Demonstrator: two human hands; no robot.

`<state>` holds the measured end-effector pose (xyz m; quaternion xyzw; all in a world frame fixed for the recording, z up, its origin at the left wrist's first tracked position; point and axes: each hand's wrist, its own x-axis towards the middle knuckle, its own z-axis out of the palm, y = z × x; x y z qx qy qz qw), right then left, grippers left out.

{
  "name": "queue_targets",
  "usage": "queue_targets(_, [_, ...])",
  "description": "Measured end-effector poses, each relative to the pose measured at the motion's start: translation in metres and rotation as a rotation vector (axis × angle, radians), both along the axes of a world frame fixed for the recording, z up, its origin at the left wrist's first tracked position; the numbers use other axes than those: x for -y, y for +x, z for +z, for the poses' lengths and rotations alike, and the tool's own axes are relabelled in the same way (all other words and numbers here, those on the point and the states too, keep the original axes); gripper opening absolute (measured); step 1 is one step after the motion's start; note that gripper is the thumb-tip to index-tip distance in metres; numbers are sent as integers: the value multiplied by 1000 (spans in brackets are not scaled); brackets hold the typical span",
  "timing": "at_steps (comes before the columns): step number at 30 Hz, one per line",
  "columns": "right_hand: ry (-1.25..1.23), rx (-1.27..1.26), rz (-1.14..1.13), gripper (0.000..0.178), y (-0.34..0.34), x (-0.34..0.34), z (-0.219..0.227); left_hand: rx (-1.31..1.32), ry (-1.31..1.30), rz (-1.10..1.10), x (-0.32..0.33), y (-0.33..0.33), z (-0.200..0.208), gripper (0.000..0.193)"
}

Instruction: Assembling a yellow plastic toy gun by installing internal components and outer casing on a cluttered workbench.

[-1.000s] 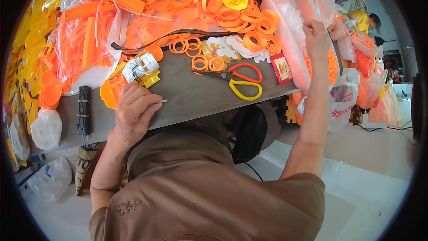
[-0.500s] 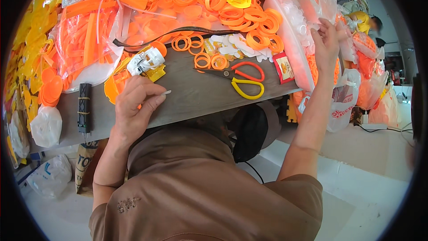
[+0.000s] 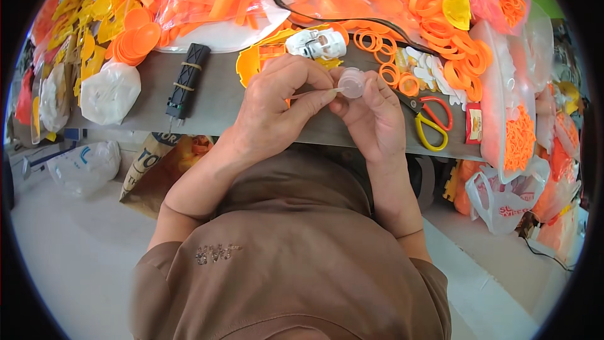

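Both hands meet over the near edge of the bench. My left hand (image 3: 277, 104) is closed, pinching a thin whitish stick (image 3: 340, 89) between thumb and fingertips. In my right hand (image 3: 379, 116), closed too, is a small round translucent plastic piece (image 3: 352, 82), shaped like a shallow cup or cap. The stick's tip touches or overlaps the round piece; I cannot tell if it is fixed there. Just beyond the left fingers lies a white plastic part with dark details (image 3: 316, 43), on a yellow-orange shell piece (image 3: 249, 63).
Scissors with red and yellow handles (image 3: 433, 127) lie right of my hands, beside a small red packet (image 3: 474, 123). A black block with rubber bands (image 3: 187, 82) sits at left. Orange rings (image 3: 409, 84), white flat pieces (image 3: 434, 75) and a dark strap (image 3: 371, 20) lie behind. A clear bin (image 3: 494, 88) stands right.
My right hand has come back from the bin at the right, now holding the round translucent piece, and joins my left hand. The view has swung to the right.
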<state>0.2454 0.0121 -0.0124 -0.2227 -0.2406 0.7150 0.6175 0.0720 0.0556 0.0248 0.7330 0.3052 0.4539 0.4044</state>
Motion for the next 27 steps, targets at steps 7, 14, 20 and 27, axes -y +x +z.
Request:
queue_targets(7, [-24,-32,6,17,-13,-9,4,-8,67,61,0,-7,-4,7])
queue_targets(14, [40,191,-100,15,-21,-7,12,15,-14,119,3,-6,-6,8])
queue_targets(20, [297,502,-329,10,-32,-2,15,-42,225,152,0,-4,-9,7])
queue_targets(27, [419,678,-429,15,-30,-2,14,23,53,99,-2,-15,-11,9])
